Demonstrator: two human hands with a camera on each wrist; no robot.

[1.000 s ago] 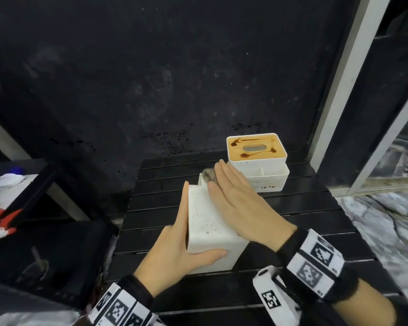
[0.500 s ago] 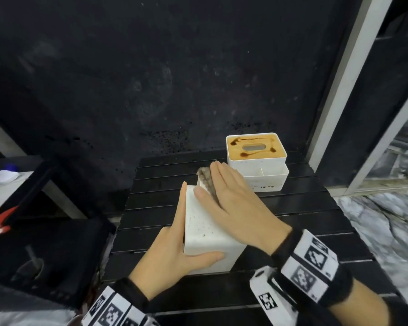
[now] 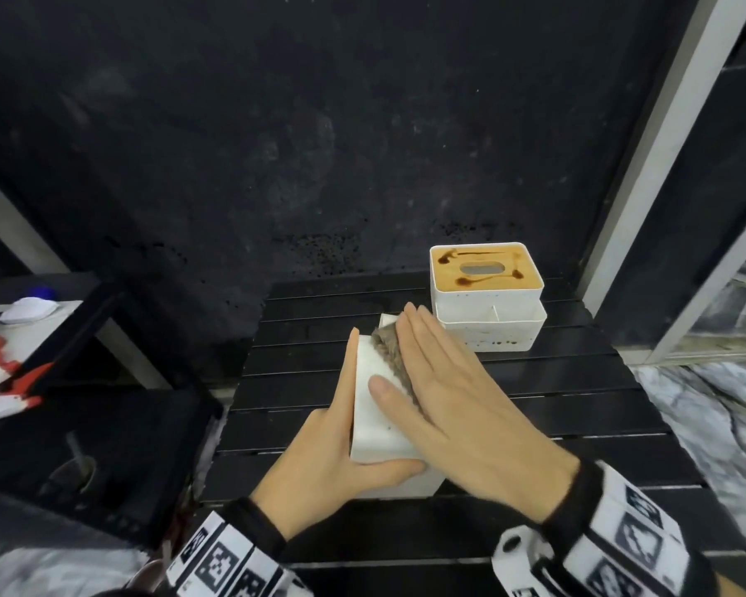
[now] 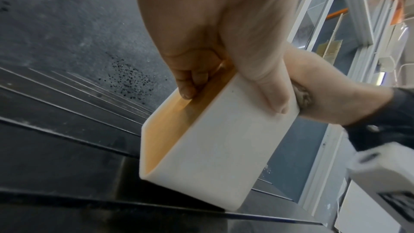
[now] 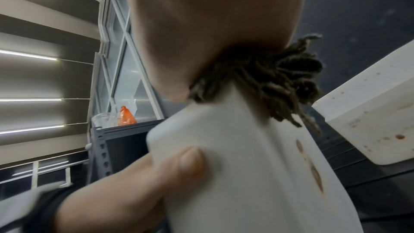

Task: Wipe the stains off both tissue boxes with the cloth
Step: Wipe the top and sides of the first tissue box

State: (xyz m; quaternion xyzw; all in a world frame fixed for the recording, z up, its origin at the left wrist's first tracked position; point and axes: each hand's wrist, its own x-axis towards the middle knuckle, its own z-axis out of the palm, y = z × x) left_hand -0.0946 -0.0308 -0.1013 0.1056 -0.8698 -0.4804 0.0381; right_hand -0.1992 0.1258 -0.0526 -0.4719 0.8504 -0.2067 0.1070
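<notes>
No readable words, brands or numbers anywhere; only black-and-white square code markers on the wrist bands [image 3: 220, 566], and those can't be read.

Setting. A black slatted surface [image 3: 535, 398] stands against a dark, matte wall [image 3: 319, 122] flecked with small black spots low down. To the right, white frame posts [image 3: 647, 135] border glazed panels (reflections obscure what lies behind). The floor [image 3: 715, 407] is grey-veined marble. At left sits a dark shelf unit [image 3: 104, 424]. Linear ceiling lights [image 5: 29, 54] appear in the right wrist view, above a grey metal rack [image 5: 100, 141].
</notes>
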